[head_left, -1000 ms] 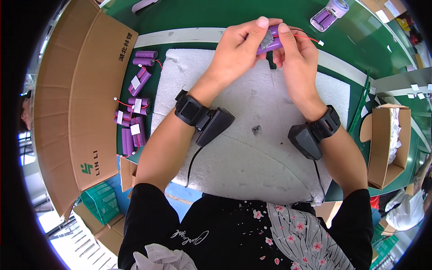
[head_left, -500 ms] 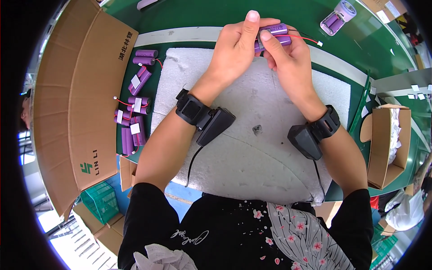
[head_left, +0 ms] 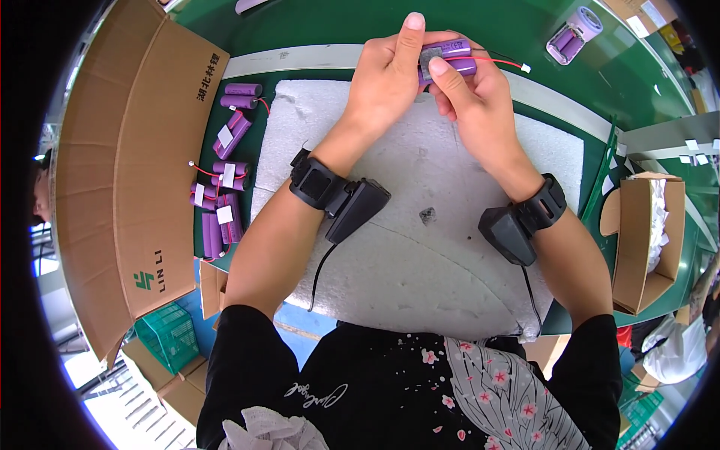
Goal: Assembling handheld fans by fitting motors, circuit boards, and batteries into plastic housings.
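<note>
A purple two-cell battery pack [head_left: 458, 66] is held between both my hands above the far edge of the foam pad. Its red wire ends in a small white connector sticking out to the right. A dark grey patch [head_left: 430, 63] lies across the pack's left part. My left hand [head_left: 384, 79] closes around the pack's left end, thumb pointing up. My right hand [head_left: 474, 91] grips it from the right, with the thumb pressed on the patch's lower edge. The fingers behind the pack are partly hidden.
The grey-white foam pad [head_left: 420, 262] lies under my forearms. Several purple battery packs [head_left: 231, 175] sit to its left, beside a tall cardboard box [head_left: 150, 180]. A small open carton [head_left: 626, 247] stands right. A purple-and-white cylindrical device [head_left: 574, 35] rests on the green surface beyond.
Both hands and the battery pack have shifted slightly left. More of the grey patch shows now. The cylindrical device beyond has moved a little to the right and nearer.
</note>
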`<action>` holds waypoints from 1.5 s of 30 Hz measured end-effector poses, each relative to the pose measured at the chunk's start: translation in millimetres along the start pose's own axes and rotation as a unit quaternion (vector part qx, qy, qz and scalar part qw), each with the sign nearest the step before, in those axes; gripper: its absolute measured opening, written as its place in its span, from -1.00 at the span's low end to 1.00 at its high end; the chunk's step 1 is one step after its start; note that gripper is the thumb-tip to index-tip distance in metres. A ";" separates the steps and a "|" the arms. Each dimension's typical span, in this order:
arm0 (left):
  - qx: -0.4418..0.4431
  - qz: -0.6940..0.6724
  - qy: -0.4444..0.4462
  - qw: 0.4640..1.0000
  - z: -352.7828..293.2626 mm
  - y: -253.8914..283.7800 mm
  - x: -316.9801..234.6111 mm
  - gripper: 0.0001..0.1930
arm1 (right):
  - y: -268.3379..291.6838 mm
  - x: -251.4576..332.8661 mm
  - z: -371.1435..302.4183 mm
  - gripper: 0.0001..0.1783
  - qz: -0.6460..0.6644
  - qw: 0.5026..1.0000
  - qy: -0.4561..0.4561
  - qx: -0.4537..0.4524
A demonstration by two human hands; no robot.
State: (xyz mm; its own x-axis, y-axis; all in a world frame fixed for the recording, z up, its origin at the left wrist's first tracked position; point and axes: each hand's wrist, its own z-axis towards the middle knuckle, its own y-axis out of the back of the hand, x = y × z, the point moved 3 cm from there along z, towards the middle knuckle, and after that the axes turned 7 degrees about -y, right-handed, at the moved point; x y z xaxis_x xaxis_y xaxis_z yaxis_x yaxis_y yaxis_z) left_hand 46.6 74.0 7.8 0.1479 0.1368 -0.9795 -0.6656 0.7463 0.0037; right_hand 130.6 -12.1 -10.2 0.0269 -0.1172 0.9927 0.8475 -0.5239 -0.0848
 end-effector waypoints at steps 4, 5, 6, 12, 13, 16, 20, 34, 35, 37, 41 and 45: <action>-0.018 0.027 0.000 0.999 0.4 2.4 0.8 -0.35 | -3.1 2.2 -0.1 -0.60 0.000 1.000 -0.005 0.017; -0.020 0.022 0.004 1.000 -0.1 1.7 0.5 -0.35 | -3.2 3.2 -0.6 -0.58 0.003 1.000 -0.003 0.017; -0.023 0.018 0.009 1.000 -0.4 1.4 0.3 -0.36 | -3.3 4.1 -1.2 -0.57 0.006 1.000 -0.001 0.017; -0.032 0.031 0.026 0.999 0.5 3.1 -0.2 -0.37 | -3.1 4.4 -3.0 -0.50 0.000 0.999 -0.007 0.034; -0.031 0.031 0.028 0.999 0.8 3.2 0.1 -0.37 | -3.2 5.5 -2.9 -0.49 0.000 0.999 -0.005 0.034; -0.032 0.031 0.032 0.998 1.3 3.4 0.8 -0.37 | -3.2 6.6 -2.9 -0.47 0.001 0.999 0.000 0.033; -0.036 0.033 0.038 0.998 2.0 4.3 0.9 -0.37 | -2.4 3.4 -3.9 -0.45 -0.006 1.000 -0.007 0.026; 0.026 0.027 -0.104 0.994 0.6 -2.4 3.6 -0.35 | -1.7 10.8 -2.4 -0.44 0.029 0.999 -0.020 -0.014; 0.026 0.026 -0.103 0.994 0.6 -2.5 3.5 -0.35 | -0.9 10.8 -2.4 -0.44 0.025 0.999 -0.020 -0.014; 0.041 0.006 -0.080 0.996 0.5 -2.9 3.0 -0.34 | -0.3 9.0 -2.7 -0.44 0.023 0.999 -0.025 -0.016; 0.042 0.004 -0.050 0.998 0.6 -2.5 2.7 -0.34 | -0.6 7.4 -2.9 -0.42 0.019 0.999 -0.029 -0.017; 0.023 0.027 -0.033 0.999 0.0 0.0 3.9 -0.33 | -0.7 7.7 -4.1 -0.39 0.020 0.999 -0.029 -0.009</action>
State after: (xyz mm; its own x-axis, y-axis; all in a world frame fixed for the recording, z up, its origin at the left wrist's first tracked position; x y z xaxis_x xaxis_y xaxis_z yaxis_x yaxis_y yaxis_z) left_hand 47.3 74.6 3.9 0.1613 0.2182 -0.9625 -0.6401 0.7654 0.0663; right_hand 128.1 -16.2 -2.8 0.0910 -0.0894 0.9918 0.8353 -0.5355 -0.1249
